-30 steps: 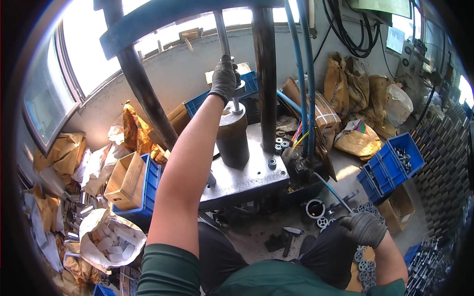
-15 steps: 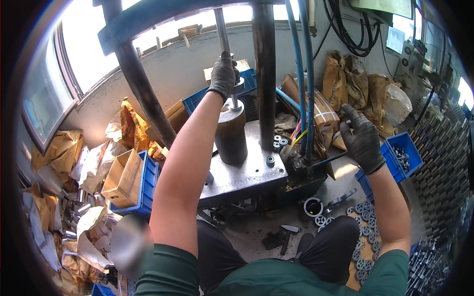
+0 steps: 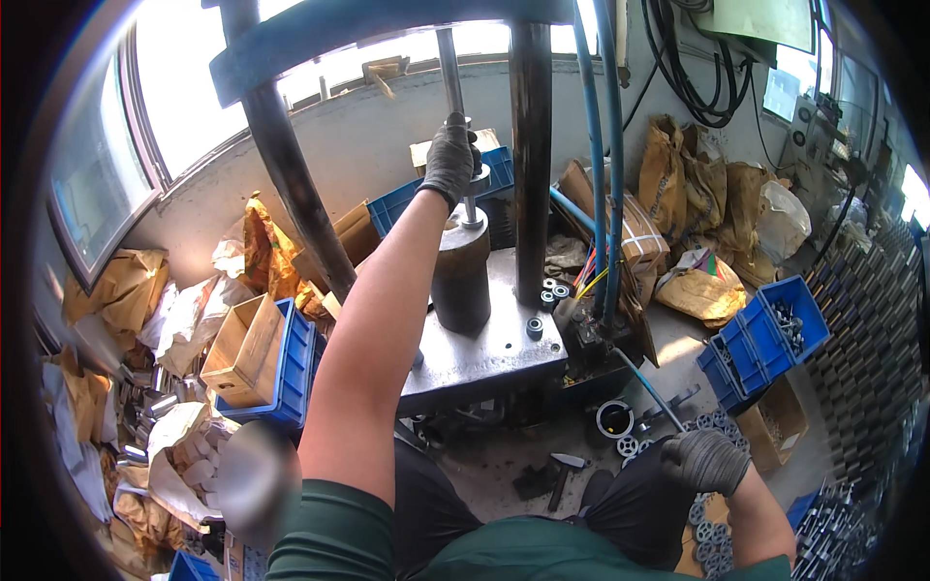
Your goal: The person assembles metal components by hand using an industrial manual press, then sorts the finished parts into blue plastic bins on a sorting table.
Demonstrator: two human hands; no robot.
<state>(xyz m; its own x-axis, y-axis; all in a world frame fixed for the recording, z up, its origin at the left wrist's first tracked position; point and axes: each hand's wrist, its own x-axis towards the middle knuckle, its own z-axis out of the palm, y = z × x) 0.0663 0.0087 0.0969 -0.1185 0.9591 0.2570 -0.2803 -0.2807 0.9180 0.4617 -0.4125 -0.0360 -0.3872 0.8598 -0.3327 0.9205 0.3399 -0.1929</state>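
My left hand (image 3: 449, 163), in a dark grey work glove, is wrapped round a round flanged metal part (image 3: 481, 176) on the press. Its fingers hide most of that part. A steel rod (image 3: 449, 68) comes down from above, and a thick dark metal cylinder (image 3: 460, 286) stands below on the steel press plate (image 3: 455, 358). By my right knee, my right hand (image 3: 707, 460), in a similar glove, is closed round the end of a slim lever (image 3: 646, 385). That lever slants down from a hydraulic valve block. Small ring-shaped parts (image 3: 535, 329) sit on the plate's right side.
Dark press columns (image 3: 530, 165) and blue hoses (image 3: 610, 145) rise beside the plate. A hammer (image 3: 566, 476) lies on the floor, near several grey wheel-like parts (image 3: 712, 537). Blue bins (image 3: 765, 339) stand at right; a wooden box (image 3: 242, 353) sits in another bin at left.
My right hand has come down and toward me, from loosely open fingers to a closed grip; the lever now slants down with it. My left hand stays at the flanged metal part.
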